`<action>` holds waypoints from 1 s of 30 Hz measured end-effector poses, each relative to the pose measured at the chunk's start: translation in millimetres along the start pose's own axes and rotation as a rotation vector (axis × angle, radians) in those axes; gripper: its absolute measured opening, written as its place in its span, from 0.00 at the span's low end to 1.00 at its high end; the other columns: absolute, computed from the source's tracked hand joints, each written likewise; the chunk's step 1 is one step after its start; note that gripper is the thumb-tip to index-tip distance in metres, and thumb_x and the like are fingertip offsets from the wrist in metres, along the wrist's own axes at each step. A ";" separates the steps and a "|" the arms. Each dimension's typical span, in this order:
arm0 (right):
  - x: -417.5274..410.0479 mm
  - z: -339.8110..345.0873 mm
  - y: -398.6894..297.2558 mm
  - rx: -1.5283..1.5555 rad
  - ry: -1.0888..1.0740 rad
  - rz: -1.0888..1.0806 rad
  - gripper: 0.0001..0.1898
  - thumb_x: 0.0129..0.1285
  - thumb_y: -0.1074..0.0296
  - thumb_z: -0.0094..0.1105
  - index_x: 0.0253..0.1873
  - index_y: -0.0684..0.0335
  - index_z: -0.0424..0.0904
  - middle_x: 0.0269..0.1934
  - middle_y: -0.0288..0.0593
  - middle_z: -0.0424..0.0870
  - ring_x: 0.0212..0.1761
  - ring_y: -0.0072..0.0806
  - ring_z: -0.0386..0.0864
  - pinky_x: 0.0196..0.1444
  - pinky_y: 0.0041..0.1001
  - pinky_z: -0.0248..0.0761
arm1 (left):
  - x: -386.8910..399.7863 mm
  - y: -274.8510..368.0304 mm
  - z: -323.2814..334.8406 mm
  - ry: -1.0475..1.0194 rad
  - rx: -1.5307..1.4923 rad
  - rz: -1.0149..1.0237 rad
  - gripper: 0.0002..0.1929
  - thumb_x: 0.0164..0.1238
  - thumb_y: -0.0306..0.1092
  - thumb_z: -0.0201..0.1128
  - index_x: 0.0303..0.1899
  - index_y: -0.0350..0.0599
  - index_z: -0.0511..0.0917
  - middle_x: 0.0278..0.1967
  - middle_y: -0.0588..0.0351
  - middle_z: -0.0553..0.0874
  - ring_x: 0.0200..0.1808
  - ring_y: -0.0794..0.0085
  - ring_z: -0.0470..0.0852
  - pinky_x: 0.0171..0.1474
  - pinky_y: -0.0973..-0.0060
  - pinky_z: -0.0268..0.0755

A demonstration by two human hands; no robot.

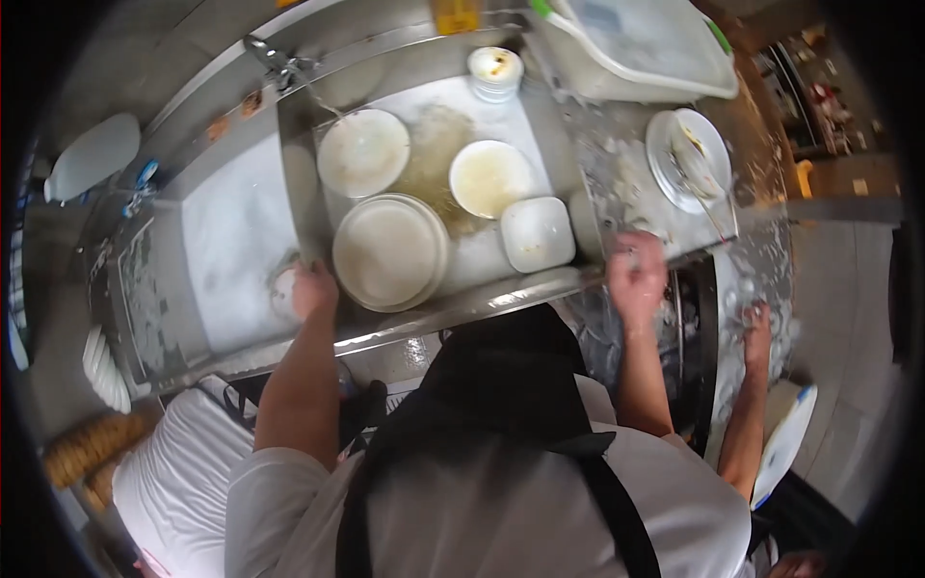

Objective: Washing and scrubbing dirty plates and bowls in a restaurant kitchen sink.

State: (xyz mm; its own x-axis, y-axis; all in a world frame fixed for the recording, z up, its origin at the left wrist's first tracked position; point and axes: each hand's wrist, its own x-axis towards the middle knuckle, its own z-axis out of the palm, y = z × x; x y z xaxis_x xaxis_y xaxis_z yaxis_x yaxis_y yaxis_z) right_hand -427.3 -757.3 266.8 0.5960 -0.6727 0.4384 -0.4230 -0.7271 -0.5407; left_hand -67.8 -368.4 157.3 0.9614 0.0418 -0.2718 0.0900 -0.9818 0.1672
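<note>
At the left basin's near right corner, my left hand [316,290] grips a small round dish [285,295], partly under the foamy water and blurred. My right hand [637,274] is over the near edge of the metal drainboard [603,155], blurred; I cannot tell if it holds anything. Between my hands, the middle basin holds a stack of round plates [386,253] and a square white dish [538,235]. Farther back lie a round bowl of yellowish liquid [491,179], a plate under the running tap [363,153] and stacked small bowls [496,72].
A tap [278,63] runs at the back. On the drainboard are soiled plates with cutlery [686,162] and a white tub [650,58]. Another person's hand [756,336] works among glasses at right. A person in a white shirt [184,469] is close at left, near stacked white dishes [106,368].
</note>
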 end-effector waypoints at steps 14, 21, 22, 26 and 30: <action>5.9 553.5 -3.9 -0.300 -1.262 -0.092 0.18 0.72 0.59 0.59 0.60 0.57 0.88 0.59 0.54 0.88 0.61 0.48 0.87 0.60 0.43 0.81 | -6.5 2.9 -6.9 -0.017 -0.048 -0.050 0.25 0.81 0.54 0.54 0.62 0.41 0.76 0.44 0.33 0.90 0.48 0.35 0.89 0.52 0.42 0.80; 5.7 559.4 86.7 -0.648 -1.270 -0.117 0.21 0.72 0.54 0.60 0.65 0.55 0.86 0.62 0.54 0.87 0.67 0.49 0.83 0.63 0.52 0.79 | -0.3 15.8 -11.3 0.006 -0.065 0.000 0.21 0.82 0.52 0.55 0.57 0.42 0.77 0.42 0.35 0.90 0.46 0.37 0.89 0.50 0.43 0.80; 10.7 561.6 71.5 -0.590 -1.322 -0.124 0.23 0.73 0.51 0.59 0.65 0.56 0.86 0.64 0.54 0.86 0.69 0.49 0.83 0.64 0.54 0.78 | -2.3 12.2 -10.7 0.011 -0.053 -0.019 0.21 0.82 0.52 0.55 0.57 0.42 0.77 0.42 0.35 0.90 0.46 0.37 0.89 0.50 0.43 0.80; 15.2 551.7 36.2 -0.536 -1.321 -0.131 0.24 0.74 0.47 0.57 0.64 0.56 0.86 0.66 0.54 0.85 0.70 0.49 0.82 0.66 0.56 0.76 | -0.3 11.1 -11.4 -0.013 -0.059 -0.043 0.21 0.81 0.52 0.56 0.56 0.42 0.78 0.41 0.35 0.91 0.46 0.37 0.89 0.50 0.43 0.80; -2.2 547.1 -11.2 -0.488 -1.312 -0.235 0.24 0.74 0.47 0.56 0.64 0.57 0.87 0.66 0.54 0.85 0.70 0.49 0.81 0.67 0.55 0.75 | -5.1 5.8 -24.5 -0.086 -0.066 -0.129 0.23 0.81 0.54 0.54 0.57 0.43 0.79 0.44 0.35 0.90 0.49 0.38 0.89 0.54 0.43 0.79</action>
State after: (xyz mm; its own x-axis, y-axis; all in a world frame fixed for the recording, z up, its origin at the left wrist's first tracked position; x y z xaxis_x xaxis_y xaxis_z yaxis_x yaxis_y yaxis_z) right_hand -50.5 -672.8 -120.9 0.7614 -0.1147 -0.6380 -0.2556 -0.9576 -0.1329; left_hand -65.8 -369.7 182.9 0.9154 0.1480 -0.3743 0.2307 -0.9549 0.1868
